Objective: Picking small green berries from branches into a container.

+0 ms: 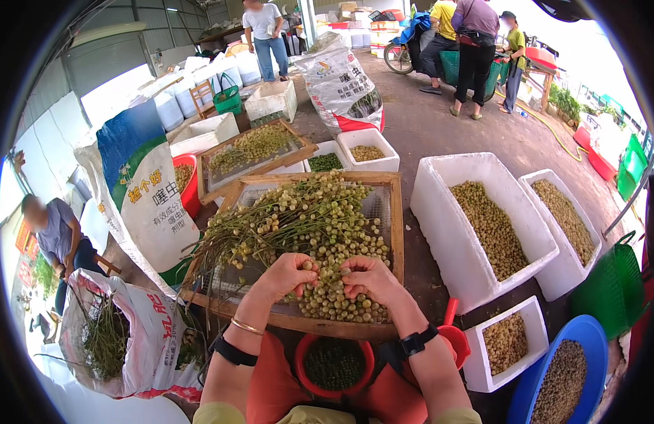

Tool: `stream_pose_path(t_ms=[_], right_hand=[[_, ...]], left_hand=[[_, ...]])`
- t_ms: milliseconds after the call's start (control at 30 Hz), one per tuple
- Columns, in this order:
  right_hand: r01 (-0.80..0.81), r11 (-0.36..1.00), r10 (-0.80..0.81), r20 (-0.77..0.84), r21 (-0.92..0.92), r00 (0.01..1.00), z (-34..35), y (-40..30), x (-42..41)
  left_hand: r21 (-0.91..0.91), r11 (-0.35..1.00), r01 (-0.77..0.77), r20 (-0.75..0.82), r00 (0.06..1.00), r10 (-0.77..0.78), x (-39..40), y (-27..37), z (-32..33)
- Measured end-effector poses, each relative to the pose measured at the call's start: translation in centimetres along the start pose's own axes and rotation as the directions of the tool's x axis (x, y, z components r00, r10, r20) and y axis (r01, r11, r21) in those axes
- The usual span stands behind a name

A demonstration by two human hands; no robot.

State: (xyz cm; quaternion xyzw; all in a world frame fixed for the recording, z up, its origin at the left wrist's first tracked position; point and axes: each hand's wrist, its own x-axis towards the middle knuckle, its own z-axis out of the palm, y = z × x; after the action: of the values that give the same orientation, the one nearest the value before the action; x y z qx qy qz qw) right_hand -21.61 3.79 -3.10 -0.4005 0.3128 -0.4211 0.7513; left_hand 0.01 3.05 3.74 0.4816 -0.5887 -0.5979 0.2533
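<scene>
A wooden-framed mesh screen [398, 228] lies in front of me, heaped with cut stems [252, 225] bearing small round yellow-green fruits. Loose fruits [340, 305] cover its near right part. Over these, my left hand [291, 275] pinches a round fruit between thumb and fingers. Close beside it, my right hand [373, 278] has thumb and forefinger closed on a small fruit, its stem mostly hidden by the fingers. Between my legs, below the frame's near edge, stands a red basin [370, 365] with small dark green fruits inside.
At right are white foam boxes [438, 233] of fruits, a red scoop [454, 339], a blue basin [597, 344] and a green basket [613, 291]. Left stand a sack of stems [146, 339] and a tall printed sack [146, 212]. Another screen [210, 185] lies beyond; several people are farther off.
</scene>
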Motion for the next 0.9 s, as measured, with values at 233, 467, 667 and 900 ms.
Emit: stream_pose_path(t_ms=[233, 467, 667, 900], right_hand=[[0.106, 0.926, -0.116, 0.007, 0.363, 0.993, -0.7, 0.0, 0.8], [-0.067, 0.957, 0.117, 0.166, -0.282, 0.979, 2.4, -0.6, 0.7], [-0.093, 0.948, 0.134, 0.119, -0.303, 0.984, 1.9, 0.1, 0.9], [-0.115, 0.984, 0.126, 0.079, -0.135, 0.989, 0.0, 0.6, 1.4]], left_hand=[[0.022, 0.999, 0.038, 0.007, 0.999, -0.038, -1.3, 0.1, -0.6], [0.350, 0.936, 0.044, 0.154, 0.983, -0.104, -0.3, 0.4, 0.0], [0.308, 0.949, 0.071, 0.093, 0.990, -0.104, 0.5, 0.2, 0.3], [0.336, 0.942, 0.015, 0.083, 0.995, -0.046, 1.3, 1.2, 1.3]])
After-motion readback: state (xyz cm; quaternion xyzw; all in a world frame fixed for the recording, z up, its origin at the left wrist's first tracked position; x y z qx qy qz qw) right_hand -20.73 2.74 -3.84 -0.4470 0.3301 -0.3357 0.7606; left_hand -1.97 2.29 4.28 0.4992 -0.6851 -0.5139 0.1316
